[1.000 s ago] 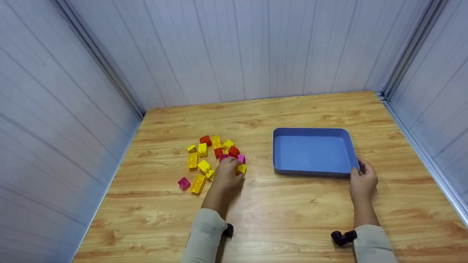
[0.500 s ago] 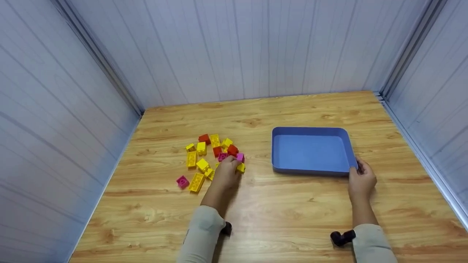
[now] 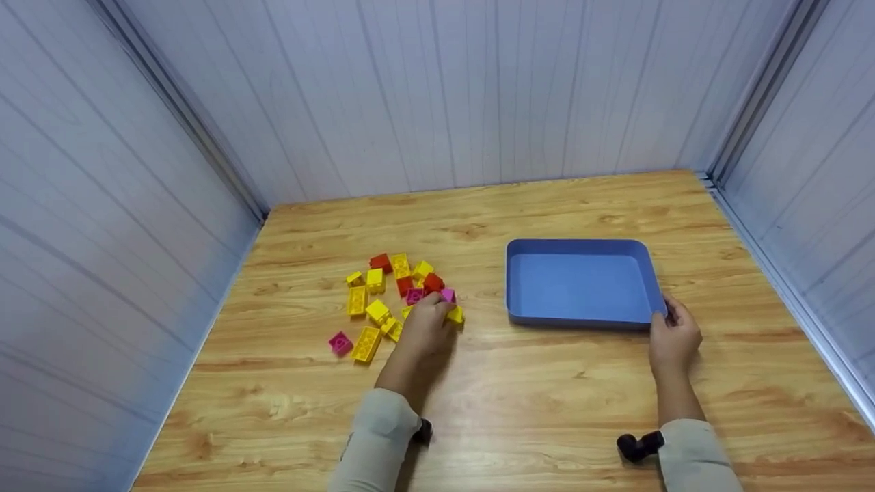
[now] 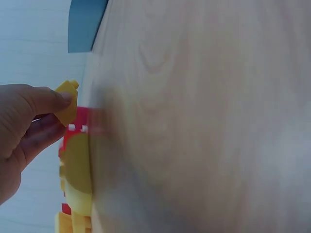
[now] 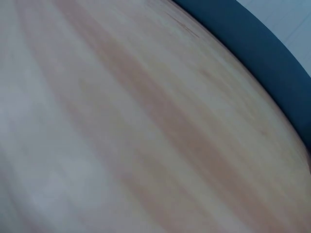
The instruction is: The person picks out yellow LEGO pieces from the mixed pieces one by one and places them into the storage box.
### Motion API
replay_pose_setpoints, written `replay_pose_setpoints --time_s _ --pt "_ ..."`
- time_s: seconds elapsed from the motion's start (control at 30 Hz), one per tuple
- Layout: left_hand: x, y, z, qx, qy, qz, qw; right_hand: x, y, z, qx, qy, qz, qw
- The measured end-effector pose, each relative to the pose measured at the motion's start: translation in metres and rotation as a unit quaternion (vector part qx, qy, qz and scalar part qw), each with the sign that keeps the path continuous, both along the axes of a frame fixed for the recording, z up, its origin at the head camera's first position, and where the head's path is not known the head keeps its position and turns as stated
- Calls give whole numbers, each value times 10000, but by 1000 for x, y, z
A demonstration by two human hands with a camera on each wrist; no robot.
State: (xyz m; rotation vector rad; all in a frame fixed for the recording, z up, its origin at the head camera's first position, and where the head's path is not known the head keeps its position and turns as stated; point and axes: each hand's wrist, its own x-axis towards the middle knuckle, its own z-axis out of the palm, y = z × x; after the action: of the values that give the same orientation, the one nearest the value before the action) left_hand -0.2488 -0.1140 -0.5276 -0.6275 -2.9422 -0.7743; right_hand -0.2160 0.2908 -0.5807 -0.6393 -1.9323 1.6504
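Yellow, the block (image 4: 71, 112) pinched by the left hand (image 3: 425, 326) now juts slightly farther right beside the bricks (image 3: 377, 311) (pick-up seems barely begun), while the right hand (image 3: 675, 342) pinches the near-right corner of the blue tray (image 3: 581, 287).

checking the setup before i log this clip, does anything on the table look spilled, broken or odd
Nothing stands out. The bricks lie loosely scattered with none visibly broken, the blue tray looks whole, and the right hand holds its near right corner.
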Motion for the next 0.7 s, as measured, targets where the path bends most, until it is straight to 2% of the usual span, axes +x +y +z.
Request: replay_pose_setpoints --time_s 0.2,0.23,0.33,0.43,0.57,0.7 --pt "4 13 11 375 243 -130 9989 1 -2 -2 -28 112 -14 9999" --pt "4 16 12 469 371 -162 9981 1 -2 -3 -42 138 -18 9999" --pt "3 27 15 736 780 -167 9941 1 -1 -3 -52 175 -21 9998" --pt "3 42 17 1257 905 -86 9879 1 1 -2 -32 144 -2 9999" --pt "3 62 21 1683 631 -105 9837 0 2 -1 -3 145 42 9999" --pt "-1 80 22 1565 639 -270 9852 -1 1 -2 8 168 26 9999"
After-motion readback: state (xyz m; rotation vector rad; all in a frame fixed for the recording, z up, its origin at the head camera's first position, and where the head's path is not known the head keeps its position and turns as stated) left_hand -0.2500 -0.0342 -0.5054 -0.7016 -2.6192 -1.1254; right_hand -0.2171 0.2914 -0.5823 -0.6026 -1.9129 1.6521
